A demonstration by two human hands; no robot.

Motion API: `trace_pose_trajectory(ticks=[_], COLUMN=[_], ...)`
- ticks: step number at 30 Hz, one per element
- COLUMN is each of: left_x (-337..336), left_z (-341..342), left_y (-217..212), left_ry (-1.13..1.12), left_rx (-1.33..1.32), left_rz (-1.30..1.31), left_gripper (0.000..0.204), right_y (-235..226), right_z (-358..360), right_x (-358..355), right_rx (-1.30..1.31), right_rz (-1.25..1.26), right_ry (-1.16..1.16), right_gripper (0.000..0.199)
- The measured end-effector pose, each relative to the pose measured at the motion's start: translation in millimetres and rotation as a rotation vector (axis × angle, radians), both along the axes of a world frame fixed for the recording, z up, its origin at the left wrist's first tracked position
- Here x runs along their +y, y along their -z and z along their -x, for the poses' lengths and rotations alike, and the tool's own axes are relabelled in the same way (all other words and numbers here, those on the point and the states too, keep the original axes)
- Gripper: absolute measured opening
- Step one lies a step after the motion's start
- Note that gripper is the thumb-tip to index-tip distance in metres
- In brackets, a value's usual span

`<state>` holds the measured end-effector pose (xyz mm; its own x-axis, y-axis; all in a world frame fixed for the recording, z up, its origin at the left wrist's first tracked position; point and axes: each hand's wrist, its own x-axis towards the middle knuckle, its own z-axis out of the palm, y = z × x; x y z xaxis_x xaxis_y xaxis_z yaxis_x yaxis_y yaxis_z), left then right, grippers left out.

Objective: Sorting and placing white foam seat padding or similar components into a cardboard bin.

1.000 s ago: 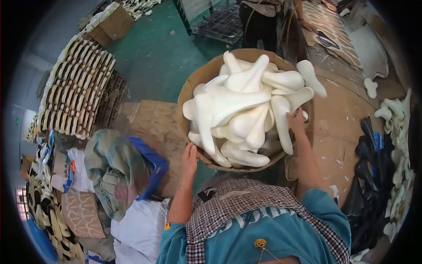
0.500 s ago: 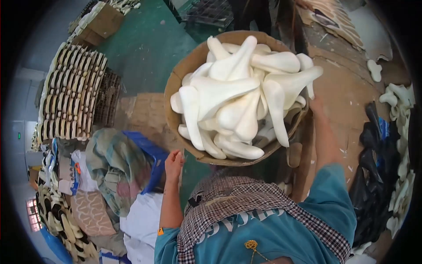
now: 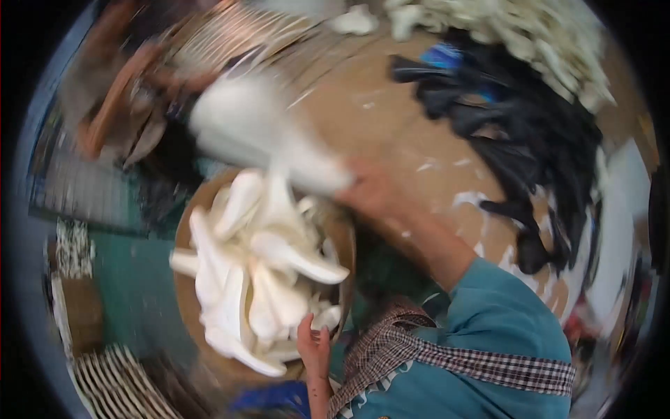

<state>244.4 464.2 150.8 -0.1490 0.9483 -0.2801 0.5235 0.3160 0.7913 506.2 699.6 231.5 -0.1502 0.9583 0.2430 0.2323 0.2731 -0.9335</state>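
A round cardboard bin (image 3: 187, 314) is heaped with white, smooth, lobed pieces (image 3: 269, 297) that look like moulded foam. My right hand (image 3: 373, 185) is closed on the narrow end of one such white foam piece (image 3: 255, 129), which is blurred by motion and held above the far side of the bin. At the bin's near right rim is my left hand (image 3: 314, 346), its fingers loosely bent and apart, with nothing seen in it. I cannot tell whether it touches the rim or the pieces there.
A brown cardboard-topped table (image 3: 391, 119) spreads to the right, bearing a pile of black pieces (image 3: 509, 133) and many cream pieces (image 3: 516, 35). Another person's arm (image 3: 125, 91) reaches in at the far left. Stacked pieces (image 3: 118, 384) and a blue crate (image 3: 269, 398) lie at lower left.
My view has swung right toward the table. My right hand has left the bin's rim and now grips a white foam piece. My left hand now appears by the near rim.
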Motion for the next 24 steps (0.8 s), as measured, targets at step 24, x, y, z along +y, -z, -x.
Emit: trace_pose_trajectory(ticks=[24], left_x=[-41], left_z=[112], left_y=[-196], left_ry=[-0.493], left_rx=[-0.201], left_rz=[-0.572], left_gripper=[0.021], right_y=[-106], right_z=[80], right_x=[-104], right_rx=[-0.958], right_rz=[-0.751], right_ry=[0.055], right_gripper=[0.008])
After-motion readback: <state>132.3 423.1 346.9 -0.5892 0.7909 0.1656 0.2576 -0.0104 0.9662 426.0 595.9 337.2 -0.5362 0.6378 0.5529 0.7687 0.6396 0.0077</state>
